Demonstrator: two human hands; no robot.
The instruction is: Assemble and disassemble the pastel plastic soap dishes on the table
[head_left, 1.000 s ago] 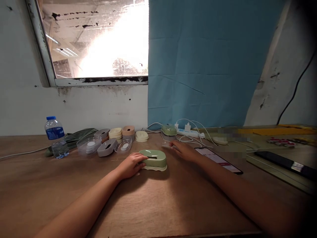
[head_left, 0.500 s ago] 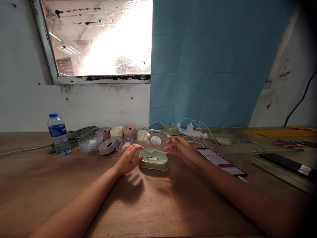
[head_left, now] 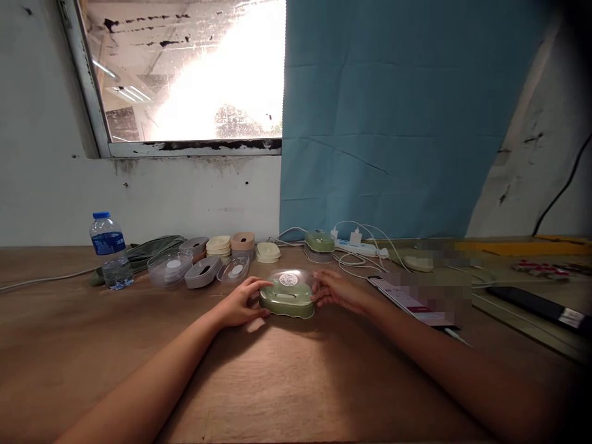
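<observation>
In front of me on the table stands a green oval box (head_left: 287, 308) with a wavy lower edge and a slot in its top. A clear domed lid (head_left: 303, 277) with a round white label lies over it, slightly tilted; I cannot tell whether its rim sits fully down. My left hand (head_left: 243, 303) grips the box's left end, forefinger at the top edge and thumb low at the front. My right hand (head_left: 335, 290) has the lid's right edge between thumb and fingers.
Clear lids (head_left: 170, 269), a grey box (head_left: 203, 273) and stacked cream parts (head_left: 218, 245) stand back left beside a water bottle (head_left: 111, 253). Another green box (head_left: 319, 242) stands behind, near a power strip (head_left: 358, 248) with cables. A phone (head_left: 411, 302) lies to the right.
The clear lid has come down from above and behind onto the green box, carried by my right hand. My left hand has closed in on the box's left end.
</observation>
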